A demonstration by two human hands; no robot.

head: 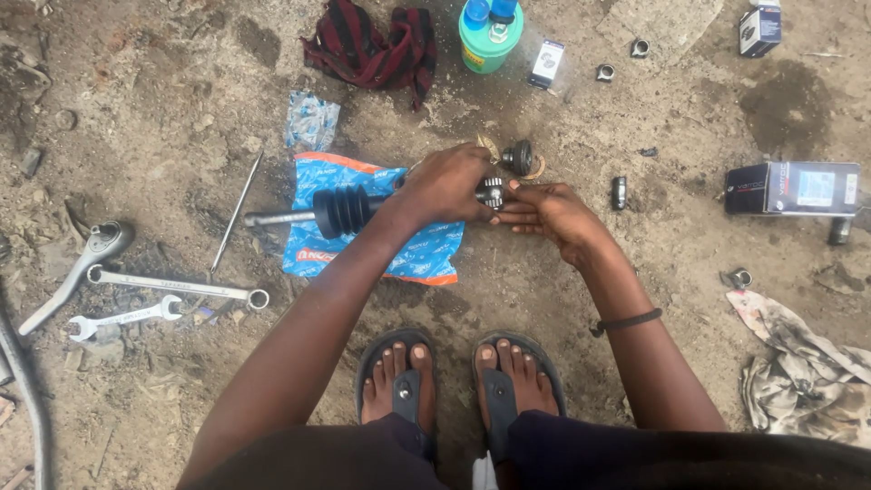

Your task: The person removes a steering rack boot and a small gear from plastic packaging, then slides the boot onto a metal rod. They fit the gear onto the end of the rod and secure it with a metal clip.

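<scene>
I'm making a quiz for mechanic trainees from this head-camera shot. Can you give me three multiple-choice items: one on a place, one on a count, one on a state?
1. Where does the blue plastic bag lie?
A. under the axle shaft
B. on the striped cloth
C. inside a box

2. How many wrenches lie at the left on the ground?
A. one
B. three
C. six

3. What is the left hand doing?
A. lying flat on the ground
B. closed around the shaft by the black rubber boot
C. holding a wrench

Answers: 1 A, the shaft rests across the bag. 2 B, three lie together. 3 B, its grip wraps the shaft while the right hand fingers the splined end.
</scene>
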